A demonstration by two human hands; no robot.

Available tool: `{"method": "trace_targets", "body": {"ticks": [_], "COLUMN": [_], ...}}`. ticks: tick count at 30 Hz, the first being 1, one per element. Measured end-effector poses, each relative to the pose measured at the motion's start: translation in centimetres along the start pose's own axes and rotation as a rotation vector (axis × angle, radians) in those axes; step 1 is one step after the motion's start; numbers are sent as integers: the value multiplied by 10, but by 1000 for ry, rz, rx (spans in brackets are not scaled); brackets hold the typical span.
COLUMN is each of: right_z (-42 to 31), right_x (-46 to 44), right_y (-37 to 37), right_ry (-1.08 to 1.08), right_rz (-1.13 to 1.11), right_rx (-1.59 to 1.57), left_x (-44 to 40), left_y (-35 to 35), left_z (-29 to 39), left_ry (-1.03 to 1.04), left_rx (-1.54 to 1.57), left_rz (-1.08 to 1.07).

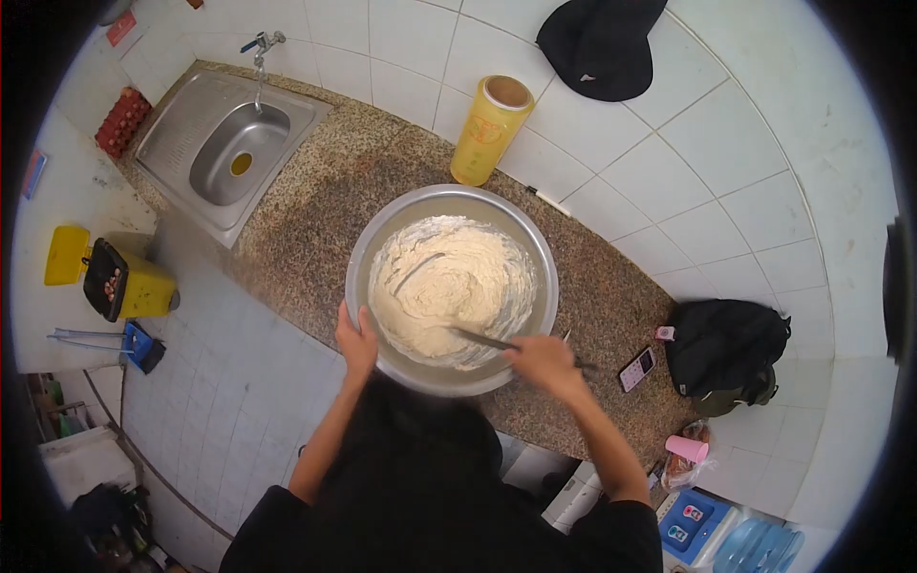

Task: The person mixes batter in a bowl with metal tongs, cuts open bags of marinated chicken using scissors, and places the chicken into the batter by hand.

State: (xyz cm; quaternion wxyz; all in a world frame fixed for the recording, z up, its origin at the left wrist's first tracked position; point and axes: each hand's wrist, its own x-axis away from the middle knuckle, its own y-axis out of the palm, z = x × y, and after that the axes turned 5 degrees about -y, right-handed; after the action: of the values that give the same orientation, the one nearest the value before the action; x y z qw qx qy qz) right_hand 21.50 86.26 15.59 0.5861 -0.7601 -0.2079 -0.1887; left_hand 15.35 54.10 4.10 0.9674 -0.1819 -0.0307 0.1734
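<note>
A large metal mixing bowl (pixel 547 286) stands on the speckled stone counter, with thick, pale batter (pixel 458 277) in it. My left hand (pixel 357 342) holds the bowl's rim at the near left, thumb over the edge. My right hand (pixel 544 365) is closed around the dark handle of a stirring utensil (pixel 478 337), at the near right side of the bowl. The utensil slants down into the batter, which hides its working end, so its exact kind does not show. Curved ridges mark the batter's surface.
Behind the bowl stands a yellow roll of plastic wrap (pixel 484 134), with a marker (pixel 549 201) by the wall. A phone (pixel 637 369), black bag (pixel 721 349) and pink cup (pixel 688 448) lie rightward. A steel sink (pixel 215 158) is at left; a yellow bin (pixel 143 284) stands on the floor.
</note>
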Motion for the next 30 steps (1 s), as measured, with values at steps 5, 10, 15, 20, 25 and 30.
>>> {"method": "trace_targets", "body": {"ticks": [5,10,15,20,25,30], "right_z": [27,-2,-38,24,33,-34], "right_x": [-27,-86,-40,3,-32,-60], "right_y": [-41,10,49,-22,-13,53], "right_ry": [191,7,-229,-13,43,-77], "right_rz": [241,468,256,17,315,351], "right_rx": [85,129,30,12,120,104], "left_x": [0,-4,-4,1,6,3], "left_y": [-3,-2,1,-1,2,3], "left_z": [-5,-8,-6,-12,-9,-9], "left_ry": [-35,-12,0,30,24,20], "left_rx": [-24,-60,-106,-115,-104,-104], "left_rz": [-55,-46,13,2,11,54]}}
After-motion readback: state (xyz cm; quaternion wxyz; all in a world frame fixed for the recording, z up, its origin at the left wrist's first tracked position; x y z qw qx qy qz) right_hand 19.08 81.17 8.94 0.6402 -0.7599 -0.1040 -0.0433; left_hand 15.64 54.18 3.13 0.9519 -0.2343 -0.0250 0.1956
